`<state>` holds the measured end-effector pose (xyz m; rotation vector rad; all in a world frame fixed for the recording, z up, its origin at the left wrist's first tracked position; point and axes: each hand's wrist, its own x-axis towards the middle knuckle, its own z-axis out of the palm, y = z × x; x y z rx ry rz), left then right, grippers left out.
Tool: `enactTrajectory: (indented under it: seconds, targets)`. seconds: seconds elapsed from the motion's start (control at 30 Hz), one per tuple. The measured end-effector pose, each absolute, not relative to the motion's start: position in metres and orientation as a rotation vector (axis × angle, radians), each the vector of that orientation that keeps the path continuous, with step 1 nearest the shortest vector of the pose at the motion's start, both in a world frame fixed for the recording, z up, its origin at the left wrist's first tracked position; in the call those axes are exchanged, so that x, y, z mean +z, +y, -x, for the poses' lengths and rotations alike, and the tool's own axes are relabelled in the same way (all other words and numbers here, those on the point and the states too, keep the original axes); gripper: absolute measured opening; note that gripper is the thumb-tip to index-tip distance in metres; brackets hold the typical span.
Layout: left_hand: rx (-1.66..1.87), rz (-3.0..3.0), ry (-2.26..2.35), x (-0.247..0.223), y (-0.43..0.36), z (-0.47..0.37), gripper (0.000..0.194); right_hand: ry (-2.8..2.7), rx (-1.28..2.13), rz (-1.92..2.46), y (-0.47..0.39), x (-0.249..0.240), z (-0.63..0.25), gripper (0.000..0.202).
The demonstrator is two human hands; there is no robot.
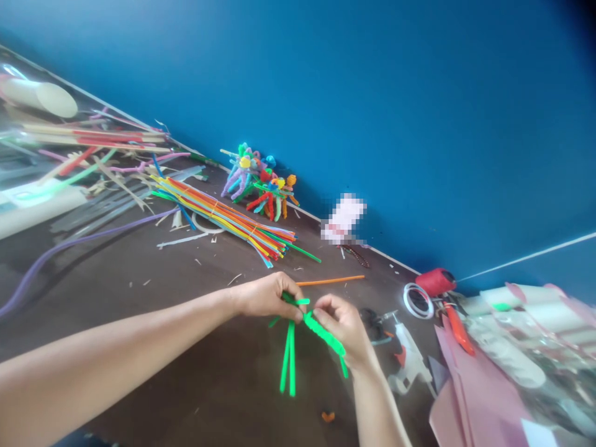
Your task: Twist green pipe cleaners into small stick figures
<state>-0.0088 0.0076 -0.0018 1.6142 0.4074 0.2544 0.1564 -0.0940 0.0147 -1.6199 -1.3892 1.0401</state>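
Note:
Bright green pipe cleaners (pixel 325 335) are pinched between my two hands over the dark table. My left hand (pixel 267 297) closes its thumb and fingers on one end, where straight green stems (pixel 288 363) hang down and a short end sticks out to the right. My right hand (pixel 343 326) is closed on the thicker, coiled part, which slants down across the palm. One thin green tip pokes out below that hand. An orange pipe cleaner (pixel 331 281) lies on the table just beyond my hands.
A banded bundle of coloured pipe cleaners (pixel 228 217) lies ahead. Small twisted pipe-cleaner figures (pixel 261 177) stand by the blue wall (pixel 372 112). To the right are a glue gun (pixel 410 357), a tape roll (pixel 418 301), red thread (pixel 435 282) and pink sheets (pixel 479 385). Mixed strips clutter the left.

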Motion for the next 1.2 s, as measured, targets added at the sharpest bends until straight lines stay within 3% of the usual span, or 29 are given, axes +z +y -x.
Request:
enactTrajectory:
  seconds: [0.23, 0.5, 0.67, 0.9, 1.2]
  targets:
    - [0.547, -1.481, 0.568, -0.001, 0.001, 0.003, 0.023, -1.367, 0.952, 1.666, -0.094, 0.011, -0.142, 0.026]
    - [0.43, -1.411, 0.623, -0.002, 0.001, 0.001, 0.026, -1.538, 0.799, 1.671, -0.094, 0.005, -0.137, 0.027]
    - [0.367, -1.128, 0.576, -0.007, 0.004, 0.001, 0.024, -1.372, 1.083, 1.591, -0.096, 0.006, -0.143, 0.038]
    - [0.265, -0.822, 0.473, -0.006, 0.005, 0.001, 0.015, -1.262, 1.187, 1.44, -0.09, -0.003, -0.153, 0.021]
    - [0.192, -0.893, 0.507, -0.007, 0.004, 0.0, 0.018, -1.53, 0.825, 1.452, -0.094, 0.0, -0.146, 0.02]
